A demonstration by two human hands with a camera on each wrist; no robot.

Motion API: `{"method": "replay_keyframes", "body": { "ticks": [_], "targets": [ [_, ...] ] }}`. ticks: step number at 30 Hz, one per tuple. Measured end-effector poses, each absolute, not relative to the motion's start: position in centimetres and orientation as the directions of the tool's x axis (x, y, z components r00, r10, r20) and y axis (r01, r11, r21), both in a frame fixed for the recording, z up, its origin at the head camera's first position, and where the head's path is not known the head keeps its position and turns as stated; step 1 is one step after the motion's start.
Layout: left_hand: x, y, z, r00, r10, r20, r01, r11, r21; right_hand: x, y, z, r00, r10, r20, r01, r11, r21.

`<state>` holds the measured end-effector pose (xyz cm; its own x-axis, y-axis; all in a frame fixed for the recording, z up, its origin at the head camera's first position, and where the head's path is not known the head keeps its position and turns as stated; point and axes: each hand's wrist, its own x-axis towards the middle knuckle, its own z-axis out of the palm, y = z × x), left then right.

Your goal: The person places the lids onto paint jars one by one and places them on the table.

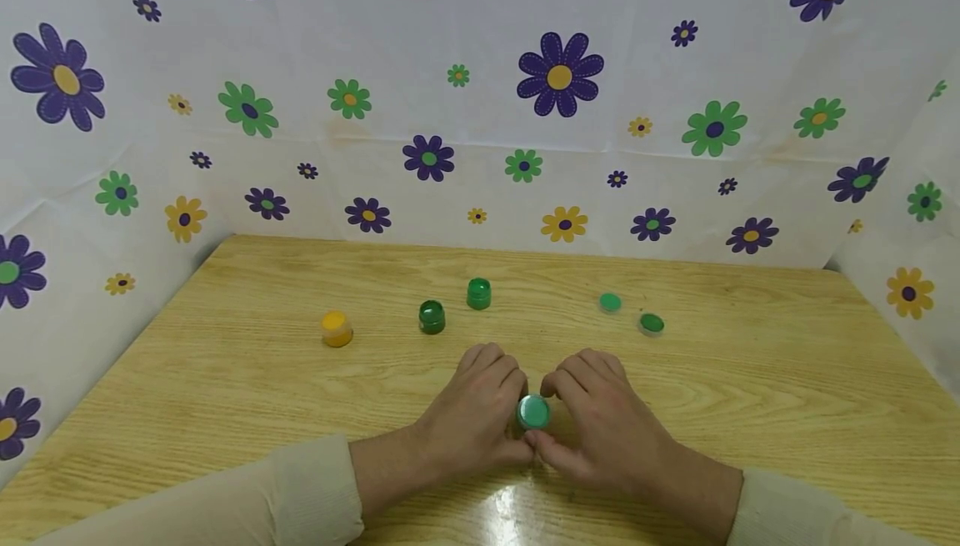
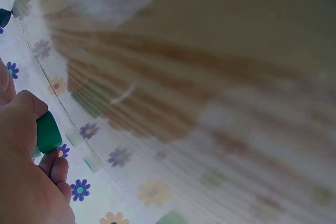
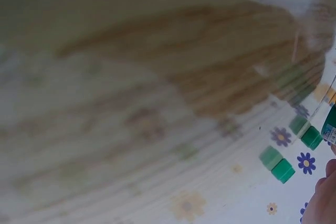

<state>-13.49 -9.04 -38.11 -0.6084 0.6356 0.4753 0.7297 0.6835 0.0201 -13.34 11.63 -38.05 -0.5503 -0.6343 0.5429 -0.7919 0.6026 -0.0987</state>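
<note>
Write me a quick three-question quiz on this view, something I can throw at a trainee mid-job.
1. Multiple choice: what sits between the left hand and the right hand?
a) a loose lid
b) a green-topped jar
c) a yellow flower

2. True or false: in the head view, the orange jar stands to the right of both open green jars.

3. Count: how many loose lids lie on the table?

Key:
1. b
2. False; the orange jar stands to the left of both open green jars.
3. Two loose lids.
</note>
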Motion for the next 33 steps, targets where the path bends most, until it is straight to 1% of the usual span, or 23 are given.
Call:
{"method": "replay_keyframes", "body": {
  "ticks": [3,11,22,28,33],
  "targets": [
    [-13.49,-9.02,-38.08,-0.605,0.637,0.478,0.731,0.682,0.015,-13.29,11.64,-38.03,-0.554,-0.637,0.536,-0.796,0.594,-0.116],
    [-13.51,-9.07,-38.14,-0.608,0.640,0.471,0.728,0.686,0.008,-13.34,11.66,-38.13,-0.539,-0.649,0.538,-0.809,0.577,-0.115],
    [-13.49,-9.04,-38.15,-0.604,0.636,0.480,0.732,0.681,0.020,-13.30,11.57,-38.11,-0.553,-0.638,0.536,-0.796,0.595,-0.113],
    [-13.56,-9.01,-38.24,-0.591,0.636,0.497,0.736,0.677,0.008,-13.34,11.54,-38.16,-0.550,-0.630,0.548,-0.794,0.597,-0.111],
    [-13.51,-8.98,-38.13,-0.598,0.636,0.487,0.730,0.683,0.005,-13.38,11.59,-38.13,-0.553,-0.627,0.548,-0.793,0.597,-0.118]
  ]
}}
